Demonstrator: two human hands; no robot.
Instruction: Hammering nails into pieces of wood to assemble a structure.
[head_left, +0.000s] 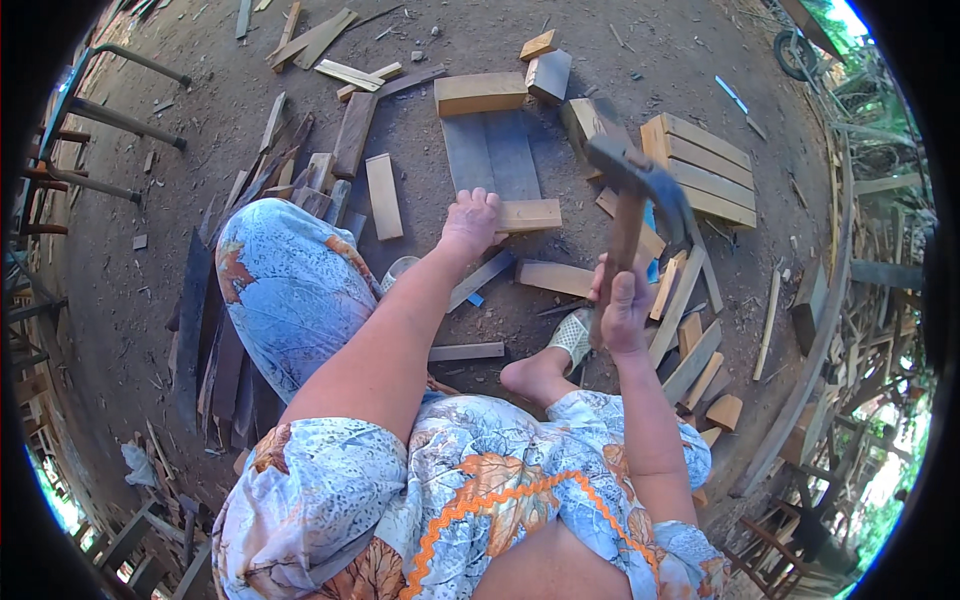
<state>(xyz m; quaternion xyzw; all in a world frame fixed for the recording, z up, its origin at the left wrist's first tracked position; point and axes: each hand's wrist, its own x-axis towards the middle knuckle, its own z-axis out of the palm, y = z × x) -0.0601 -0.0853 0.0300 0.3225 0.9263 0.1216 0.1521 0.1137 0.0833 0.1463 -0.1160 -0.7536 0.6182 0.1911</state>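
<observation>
The top-heavy, rigid hammer (632, 205) is gripped low on its wooden handle by the closed right hand (622, 305), raised above the light wooden block (528, 214) pinned by the left hand's (470, 222) fingers on grey boards (491, 153).

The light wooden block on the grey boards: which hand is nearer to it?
Left. The left hand rests against the light wooden block; the right hand is off to its right, raised and gripping a hammer.
</observation>
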